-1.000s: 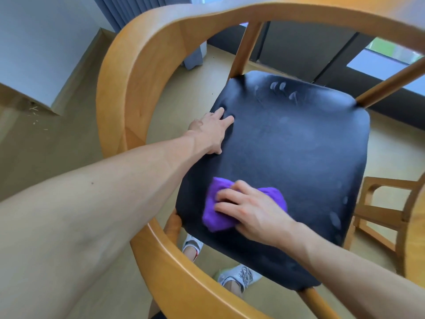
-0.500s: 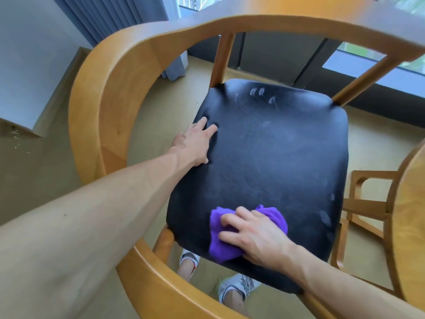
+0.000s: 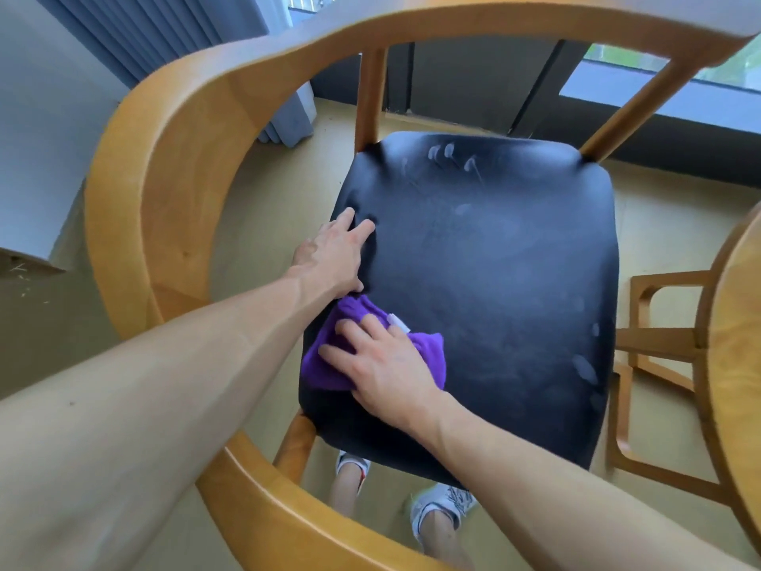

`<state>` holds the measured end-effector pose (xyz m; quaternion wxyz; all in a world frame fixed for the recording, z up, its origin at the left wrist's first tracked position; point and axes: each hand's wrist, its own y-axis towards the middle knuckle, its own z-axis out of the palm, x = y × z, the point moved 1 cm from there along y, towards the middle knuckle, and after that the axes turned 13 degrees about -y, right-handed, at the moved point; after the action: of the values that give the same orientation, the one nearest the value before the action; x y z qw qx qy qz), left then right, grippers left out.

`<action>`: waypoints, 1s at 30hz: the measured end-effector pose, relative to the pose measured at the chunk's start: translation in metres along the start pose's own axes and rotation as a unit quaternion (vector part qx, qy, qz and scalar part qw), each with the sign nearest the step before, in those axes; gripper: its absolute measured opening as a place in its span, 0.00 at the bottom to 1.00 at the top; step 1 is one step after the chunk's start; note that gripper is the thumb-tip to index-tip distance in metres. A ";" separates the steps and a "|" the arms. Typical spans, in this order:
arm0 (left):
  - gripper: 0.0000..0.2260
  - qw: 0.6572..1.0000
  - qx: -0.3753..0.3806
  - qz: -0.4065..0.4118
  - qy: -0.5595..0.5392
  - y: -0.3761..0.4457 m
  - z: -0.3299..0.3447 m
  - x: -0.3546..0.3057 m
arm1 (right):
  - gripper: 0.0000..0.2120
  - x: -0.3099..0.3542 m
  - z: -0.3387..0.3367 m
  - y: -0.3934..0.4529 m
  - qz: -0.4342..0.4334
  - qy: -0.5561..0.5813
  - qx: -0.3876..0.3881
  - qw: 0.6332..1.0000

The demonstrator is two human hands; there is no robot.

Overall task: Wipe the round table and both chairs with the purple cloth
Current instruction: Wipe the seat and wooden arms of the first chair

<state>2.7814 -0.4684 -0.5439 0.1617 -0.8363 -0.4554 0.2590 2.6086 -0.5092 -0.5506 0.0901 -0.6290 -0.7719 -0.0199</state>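
Head view: right hand (image 3: 385,364) is pressing flat, fingers spread, on the purple cloth (image 3: 428,352) at the seat (image 3: 494,282) edge; left hand (image 3: 335,255) is bracing open just beyond it, holding nothing; risk: cloth is bunching against the left wrist, leaving the smudges past both hands unwiped.

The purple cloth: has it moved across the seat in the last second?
Yes. The purple cloth has slid toward the black seat's left edge, nearer the left hand.

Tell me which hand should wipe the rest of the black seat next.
Probably the right hand: it presses flat on the purple cloth. The left hand is bare, braced on the seat edge.
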 end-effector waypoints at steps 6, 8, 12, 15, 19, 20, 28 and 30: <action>0.43 1.000 0.013 -0.018 -0.019 0.000 -0.001 -0.002 | 0.14 -0.070 -0.007 -0.063 -0.022 -0.074 0.042 0.996; 0.42 0.999 0.014 -0.027 -0.028 -0.002 -0.001 -0.005 | 0.17 -0.108 -0.016 -0.082 0.045 -0.098 0.038 0.993; 0.41 0.999 0.012 -0.037 -0.026 -0.003 0.001 -0.007 | 0.26 -0.168 -0.031 -0.090 0.263 -0.145 0.036 0.953; 0.41 0.999 0.008 -0.029 -0.025 -0.002 0.003 -0.007 | 0.29 -0.180 -0.029 -0.078 0.439 -0.124 0.010 0.890; 0.41 0.999 0.006 -0.032 -0.027 -0.002 0.005 -0.007 | 0.25 -0.135 -0.023 -0.040 0.522 -0.048 -0.016 0.851; 0.41 0.999 0.004 -0.033 -0.026 -0.002 0.005 -0.007 | 0.24 -0.119 -0.023 -0.028 0.502 -0.030 -0.023 0.864; 0.42 0.999 0.001 -0.018 -0.041 -0.004 0.006 -0.003 | 0.27 -0.104 -0.017 -0.007 0.276 -0.046 -0.022 0.960; 0.41 0.999 -0.001 -0.020 -0.045 -0.004 0.008 -0.003 | 0.25 -0.148 -0.023 -0.018 0.305 -0.076 -0.030 0.949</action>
<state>2.7724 -0.4685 -0.5472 0.1455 -0.8145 -0.4790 0.2932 2.6225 -0.6597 -0.5508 0.0138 -0.8363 -0.5471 0.0334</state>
